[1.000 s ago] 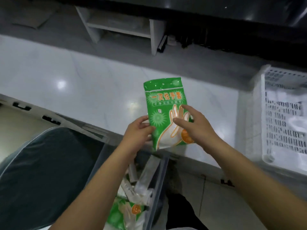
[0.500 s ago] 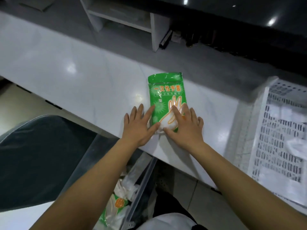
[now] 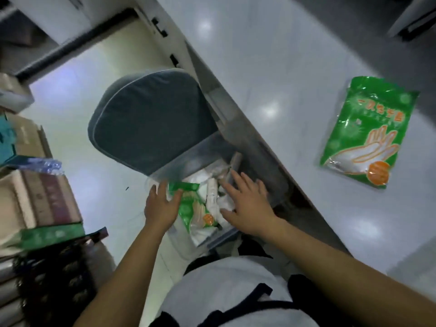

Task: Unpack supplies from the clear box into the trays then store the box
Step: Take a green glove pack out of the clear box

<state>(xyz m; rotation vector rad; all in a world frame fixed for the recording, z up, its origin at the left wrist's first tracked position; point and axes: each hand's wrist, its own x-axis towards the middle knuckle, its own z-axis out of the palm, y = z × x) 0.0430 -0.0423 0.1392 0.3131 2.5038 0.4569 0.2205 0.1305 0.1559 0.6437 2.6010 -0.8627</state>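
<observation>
Both hands are down inside the clear box [image 3: 278,192], which sits on the floor against the counter [image 3: 271,67] edge, directly ahead of and below the person.

Left hand [image 3: 161,206]: at the box's left rim, fingers loosely spread, thumb and fingers touching the top edge of a green glove packet [image 3: 188,204]. Contact yes; a closed pinch isn't clear through the motion blur, so it reads as reaching to grip rather than gripping.

Right hand [image 3: 245,204]: fingers straight and fanned, palm down over the white wrapped supplies [image 3: 212,192] in the middle of the box. Holds nothing visible; whether the fingertips actually touch the contents can't be told.

Key relation: the packet in the box lies between the two hands, long axis running from far-left to near-right, roughly along the box's length. Left hand is on it, right hand is just beside its right edge. Left is the nearer one, so the lift likely starts there, with the right free to support.

A second green packet [image 3: 363,135] lies flat on the counter, well off to the right, apart from both hands, long axis tilted toward the person.

No trays in view here. Box holds several items, so unpacking looks far from done.
</observation>
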